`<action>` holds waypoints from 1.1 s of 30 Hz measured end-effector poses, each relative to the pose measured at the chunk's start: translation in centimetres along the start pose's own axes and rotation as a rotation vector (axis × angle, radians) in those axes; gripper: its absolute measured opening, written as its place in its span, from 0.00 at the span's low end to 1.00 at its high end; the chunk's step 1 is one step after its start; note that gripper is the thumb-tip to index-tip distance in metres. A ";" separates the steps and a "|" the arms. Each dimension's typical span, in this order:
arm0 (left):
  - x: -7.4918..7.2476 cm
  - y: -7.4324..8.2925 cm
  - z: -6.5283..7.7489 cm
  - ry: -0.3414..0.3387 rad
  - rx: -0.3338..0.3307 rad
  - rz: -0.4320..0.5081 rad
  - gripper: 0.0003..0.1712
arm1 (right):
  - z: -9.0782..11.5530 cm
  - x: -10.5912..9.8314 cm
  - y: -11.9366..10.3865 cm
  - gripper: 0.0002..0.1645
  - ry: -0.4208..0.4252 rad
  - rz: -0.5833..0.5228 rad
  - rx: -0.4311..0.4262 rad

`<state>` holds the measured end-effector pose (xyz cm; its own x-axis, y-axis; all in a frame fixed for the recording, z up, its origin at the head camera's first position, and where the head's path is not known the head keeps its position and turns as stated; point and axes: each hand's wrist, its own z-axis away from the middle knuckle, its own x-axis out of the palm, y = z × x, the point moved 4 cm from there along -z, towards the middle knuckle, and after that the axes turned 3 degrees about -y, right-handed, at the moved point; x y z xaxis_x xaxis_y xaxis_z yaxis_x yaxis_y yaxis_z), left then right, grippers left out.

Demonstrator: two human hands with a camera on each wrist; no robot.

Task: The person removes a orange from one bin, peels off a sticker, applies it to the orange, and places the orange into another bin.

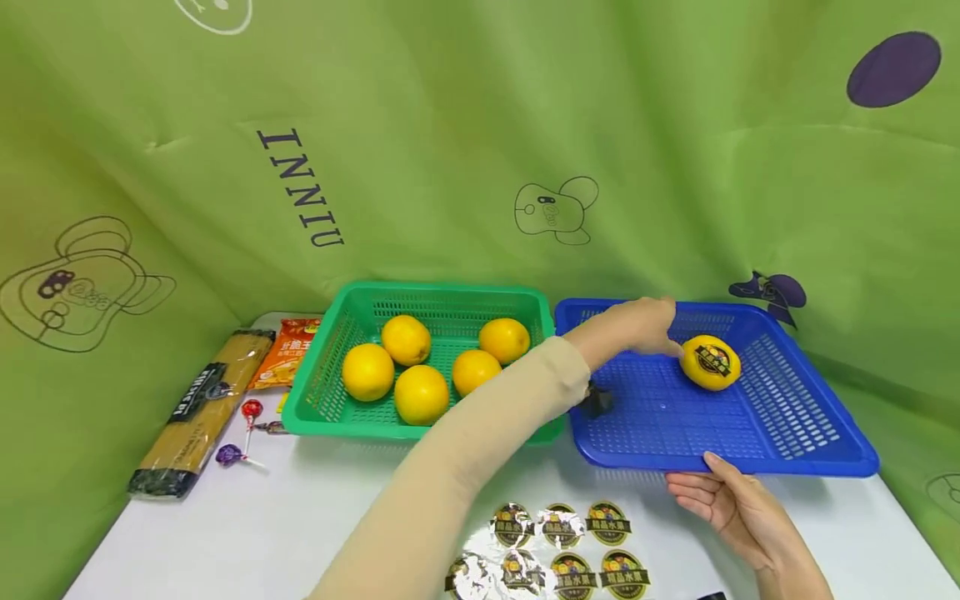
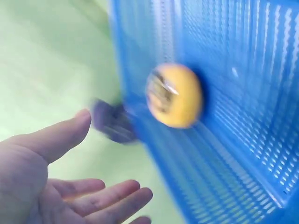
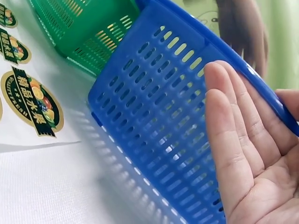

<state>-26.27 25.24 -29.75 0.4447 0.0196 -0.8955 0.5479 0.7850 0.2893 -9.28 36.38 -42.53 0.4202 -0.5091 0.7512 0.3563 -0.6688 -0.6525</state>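
Observation:
One yellow-orange fruit, like an orange (image 1: 711, 379), lies in the blue basket (image 1: 652, 417) with a round dark label stuck on it. My left hand (image 1: 647, 327) reaches over that basket, just left of the fruit. In the left wrist view this left hand (image 2: 65, 196) has its fingers and thumb spread, with nothing between them; the fruit (image 2: 182, 100) is blurred there. My right hand (image 1: 738, 508) grips the basket's front rim, thumb over the top. Seen in the right wrist view, the right hand's fingers (image 3: 229, 149) lie along the outer wall.
A green basket (image 1: 330, 429) with several oranges (image 1: 422, 395) stands at the left. In front lies a clear sheet of round labels (image 1: 573, 575). Farther left are a pasta pack (image 1: 198, 417), an orange snack bag (image 1: 288, 354) and lollipops (image 1: 229, 454). Green cloth (image 1: 450, 167) hangs behind.

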 end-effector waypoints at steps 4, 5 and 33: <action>2.1 -1.5 7.6 0.105 0.289 0.187 0.42 | 1.6 -1.2 -0.9 0.40 -0.043 -0.078 0.037; 3.2 -2.3 9.6 0.119 0.381 0.268 0.39 | 2.0 -1.4 -1.0 0.41 -0.045 -0.091 0.049; 17.0 -19.5 17.8 -0.069 0.495 1.913 0.31 | -4.3 7.1 -5.7 0.29 -0.276 0.736 -0.071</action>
<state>-16.77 -0.81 -44.59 0.6057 0.4530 0.6542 -0.4865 -0.4397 0.7549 -11.94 34.27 -33.00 0.7223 -0.6879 0.0708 -0.1441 -0.2499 -0.9575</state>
